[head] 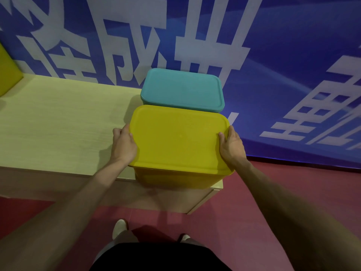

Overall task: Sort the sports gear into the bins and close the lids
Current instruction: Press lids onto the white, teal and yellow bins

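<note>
A yellow bin (175, 178) stands at the near right end of a pale wooden bench (58, 124), its front wall reaching the bench's edge. The yellow lid (177, 137) lies flat across its top, overhanging the walls. The person's left hand (124, 142) grips the lid's left edge and the right hand (231, 145) grips its right edge – each thumb rests on the top surface while the fingers curl over the rim. Directly behind, touching or nearly so, a teal lid (182, 89) sits level on a second bin whose walls are hidden. Both containers are opaque and covered, so their contents cannot be seen. A blue banner (283, 45) with large white characters backs the bench – red floor (254, 192) lies below
</note>
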Demonstrator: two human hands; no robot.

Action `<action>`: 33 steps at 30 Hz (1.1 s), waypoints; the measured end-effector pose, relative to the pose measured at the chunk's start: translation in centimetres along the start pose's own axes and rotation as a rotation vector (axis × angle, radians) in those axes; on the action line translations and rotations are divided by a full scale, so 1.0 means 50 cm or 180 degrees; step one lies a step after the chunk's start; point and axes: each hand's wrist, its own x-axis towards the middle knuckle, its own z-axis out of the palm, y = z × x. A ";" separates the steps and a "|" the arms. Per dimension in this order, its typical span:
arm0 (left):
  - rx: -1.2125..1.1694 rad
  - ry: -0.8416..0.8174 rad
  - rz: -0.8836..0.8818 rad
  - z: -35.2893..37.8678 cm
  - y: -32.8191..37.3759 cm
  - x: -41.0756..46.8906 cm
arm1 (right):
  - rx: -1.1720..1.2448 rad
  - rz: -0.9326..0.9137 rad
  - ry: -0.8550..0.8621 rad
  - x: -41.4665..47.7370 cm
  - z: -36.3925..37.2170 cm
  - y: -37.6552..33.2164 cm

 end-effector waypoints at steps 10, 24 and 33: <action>0.0438 0.0184 0.0131 0.019 0.003 -0.004 | 0.0325 0.0006 0.0074 -0.009 -0.017 0.007; 0.0569 0.0172 0.0002 0.029 0.008 -0.007 | 0.0049 -0.0120 -0.0110 -0.008 -0.027 0.014; 0.0876 0.0179 -0.0018 0.033 0.009 -0.014 | -0.0088 -0.0331 0.0218 -0.006 -0.010 0.017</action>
